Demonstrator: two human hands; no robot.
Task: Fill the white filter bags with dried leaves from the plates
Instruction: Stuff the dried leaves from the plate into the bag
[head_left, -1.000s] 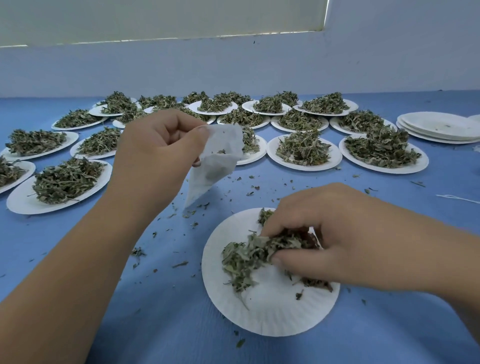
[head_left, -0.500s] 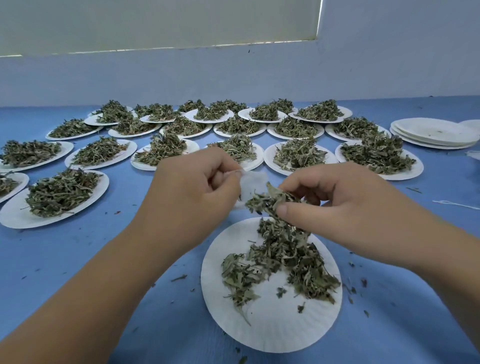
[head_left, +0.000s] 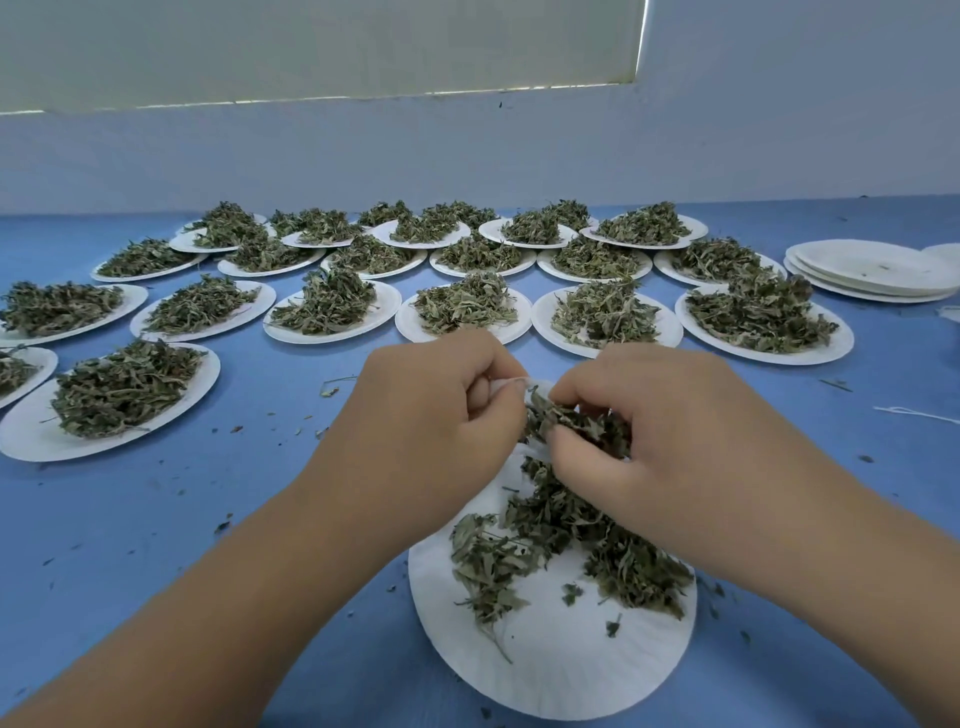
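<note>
My left hand (head_left: 436, 410) pinches the mouth of a white filter bag (head_left: 535, 387), which is mostly hidden behind my fingers. Against it, my right hand (head_left: 639, 431) grips a clump of dried leaves (head_left: 576, 421) at the bag's opening. Both hands hover over the far edge of the near white paper plate (head_left: 550, 670), where a loose pile of dried green leaves (head_left: 566, 545) lies.
Several white plates heaped with dried leaves (head_left: 605, 314) spread across the blue table (head_left: 156, 509) beyond my hands. A stack of empty plates (head_left: 872, 270) sits at the far right. A white string (head_left: 914, 414) lies at the right. Leaf crumbs litter the cloth.
My left hand brought the bag down from the upper left to the near plate. My right hand lifted a pinch of leaves off the plate and pressed it to the bag's mouth.
</note>
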